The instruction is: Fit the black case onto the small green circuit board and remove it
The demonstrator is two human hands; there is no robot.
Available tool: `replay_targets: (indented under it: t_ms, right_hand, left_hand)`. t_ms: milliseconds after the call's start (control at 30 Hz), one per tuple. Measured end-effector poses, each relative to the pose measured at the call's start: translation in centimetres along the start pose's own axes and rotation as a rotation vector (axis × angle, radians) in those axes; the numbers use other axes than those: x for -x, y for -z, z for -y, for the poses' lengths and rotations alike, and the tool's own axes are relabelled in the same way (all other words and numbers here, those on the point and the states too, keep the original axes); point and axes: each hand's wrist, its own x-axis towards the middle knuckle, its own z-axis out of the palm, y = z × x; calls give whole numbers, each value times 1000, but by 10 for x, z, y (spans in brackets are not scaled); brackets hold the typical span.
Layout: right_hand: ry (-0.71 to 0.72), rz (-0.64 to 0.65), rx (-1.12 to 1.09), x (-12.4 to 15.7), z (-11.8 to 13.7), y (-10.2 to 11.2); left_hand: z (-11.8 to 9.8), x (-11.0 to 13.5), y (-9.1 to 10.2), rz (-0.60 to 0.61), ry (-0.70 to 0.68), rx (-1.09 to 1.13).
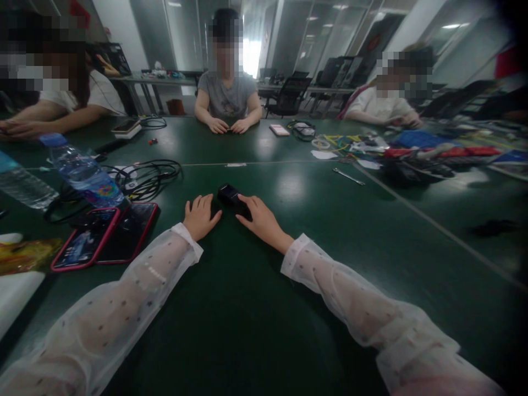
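Observation:
A small black box-shaped device with a dark screen-like face lies on the green table in front of me. My right hand is at its right end, forefinger on top and thumb at the near side, closed around that end; the other fingers are partly hidden. To the left of the device, my left hand rests palm down on the tabletop, fingers stretched out and thumb apart, with nothing in it. A narrow gap separates its fingertips from the device. Sheer white sleeves with dark stars cover both forearms.
Left of my hands are two red-edged phones, a water bottle and coiled black cables. A wrench lies to the right, before a heap of cables and bags. Three people sit around the table.

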Motion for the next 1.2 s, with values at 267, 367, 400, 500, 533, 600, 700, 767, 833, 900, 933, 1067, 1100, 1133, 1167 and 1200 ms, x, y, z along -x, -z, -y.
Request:
replay_targets:
  t_ms: [267, 367, 400, 500, 533, 600, 700, 767, 833, 900, 933, 1067, 1100, 1133, 1167, 1200]
  right_hand:
    - [-10, 5, -14, -3, -6, -4]
    - [-18, 0, -43, -3, -8, -4]
    - [-21, -1, -58, -3, -8, -4]
    - [-35, 0, -93, -2, -9, -2]
    - [-39, 1, -100, -2, -9, -2]
    - [-41, -3, -122, -3, -9, 0]
    - [-46, -25, -193, -4, -10, 1]
    - [-48, -37, -223, -5, -11, 2]
    - [-44, -37, -212, -5, -11, 2]
    - [-39, -32, -187, -4, -11, 1]
    - [-39, -28, -179, -4, -11, 1]
    - [-44, -8, -158, -3, -11, -1]
    - [-44, -5, -148, -3, -12, -1]
    - [-43, -4, -138, -3, -12, -1]
    - [-42, -4, -128, -2, -12, -2]
    - [-39, -2, -119, -2, -12, -2]
  left_hand:
    - [2, 0, 1, -30, -28, 65]
    - [2, 0, 2, -21, -32, 68]
    - [2, 0, 3, -17, -31, 69]
    - [0, 0, 5, -13, -24, 77]
    - [0, 0, 5, -15, -23, 81]
    - [0, 1, 6, -28, -26, 86]
    - [1, 1, 4, -59, -34, 89]
    - [2, 1, 2, -70, -36, 84]
    - [3, 0, 0, -69, -39, 76]
    - [4, 0, -1, -64, -43, 71]
    - [4, 0, -1, -61, -44, 70]
    - [4, -1, 2, -33, -45, 80]
    - [3, -1, 3, -24, -43, 86]
    - [3, -1, 4, -18, -40, 93]
    - [3, -1, 4, -14, -37, 98]
    - [3, -2, 5, -12, -34, 103]
